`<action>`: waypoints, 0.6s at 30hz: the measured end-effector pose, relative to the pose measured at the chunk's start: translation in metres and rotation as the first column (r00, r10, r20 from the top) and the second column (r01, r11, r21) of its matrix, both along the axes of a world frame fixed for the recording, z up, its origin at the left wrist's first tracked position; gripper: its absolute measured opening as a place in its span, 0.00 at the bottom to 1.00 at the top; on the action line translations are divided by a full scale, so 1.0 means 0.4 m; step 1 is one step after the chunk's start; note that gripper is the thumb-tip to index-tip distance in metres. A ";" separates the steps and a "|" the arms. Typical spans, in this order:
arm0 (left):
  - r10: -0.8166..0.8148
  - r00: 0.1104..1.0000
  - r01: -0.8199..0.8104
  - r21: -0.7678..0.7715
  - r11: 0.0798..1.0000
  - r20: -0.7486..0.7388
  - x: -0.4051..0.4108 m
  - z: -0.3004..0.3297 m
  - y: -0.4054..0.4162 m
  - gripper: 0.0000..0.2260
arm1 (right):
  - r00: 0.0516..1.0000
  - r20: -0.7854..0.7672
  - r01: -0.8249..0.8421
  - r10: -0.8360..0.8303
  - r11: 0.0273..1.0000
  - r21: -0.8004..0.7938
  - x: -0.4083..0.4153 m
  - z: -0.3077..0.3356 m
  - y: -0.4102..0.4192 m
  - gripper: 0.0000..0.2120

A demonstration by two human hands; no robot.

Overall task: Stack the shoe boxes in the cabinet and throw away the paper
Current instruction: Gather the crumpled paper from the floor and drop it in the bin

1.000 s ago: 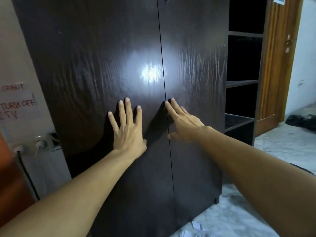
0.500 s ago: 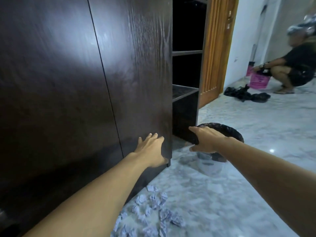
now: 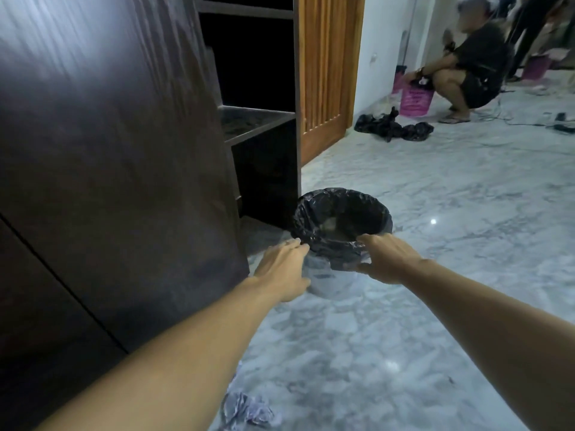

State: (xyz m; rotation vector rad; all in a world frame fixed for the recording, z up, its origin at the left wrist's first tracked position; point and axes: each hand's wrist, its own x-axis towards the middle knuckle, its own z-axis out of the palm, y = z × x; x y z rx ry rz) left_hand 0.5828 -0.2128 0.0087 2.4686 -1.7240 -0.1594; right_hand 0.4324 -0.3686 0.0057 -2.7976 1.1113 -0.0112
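Both hands reach the bin (image 3: 342, 231) on the floor beside the cabinet (image 3: 109, 150). Left hand (image 3: 284, 269): fingers straight, together, at the liner's rim. Right hand (image 3: 387, 258): thumb and fingers grip the liner. Crumpled paper (image 3: 245, 410) lies nearer, on the floor.

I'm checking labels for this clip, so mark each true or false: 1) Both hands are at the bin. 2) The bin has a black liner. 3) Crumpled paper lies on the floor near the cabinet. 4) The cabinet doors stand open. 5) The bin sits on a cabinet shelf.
1) True: the left hand and right hand reach the bin from either side.
2) True: a black liner covers its rim.
3) True: crumpled paper lies by the cabinet.
4) False: the doors in view look closed.
5) False: it stands on the marble floor, beside the open shelves.
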 end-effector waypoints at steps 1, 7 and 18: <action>-0.009 1.000 0.009 -0.010 1.000 0.003 0.003 -0.017 -0.028 0.30 | 1.000 0.008 0.007 -0.007 1.000 -0.012 0.005 -0.020 -0.016 0.23; -0.049 0.998 0.050 -0.020 0.999 0.040 0.035 -0.117 -0.188 0.31 | 0.994 0.093 -0.051 0.064 0.989 -0.138 0.052 -0.126 -0.102 0.20; -0.110 0.970 0.155 -0.201 0.967 0.218 0.095 -0.195 -0.289 0.20 | 0.979 0.194 0.014 0.055 0.942 -0.336 0.100 -0.246 -0.124 0.17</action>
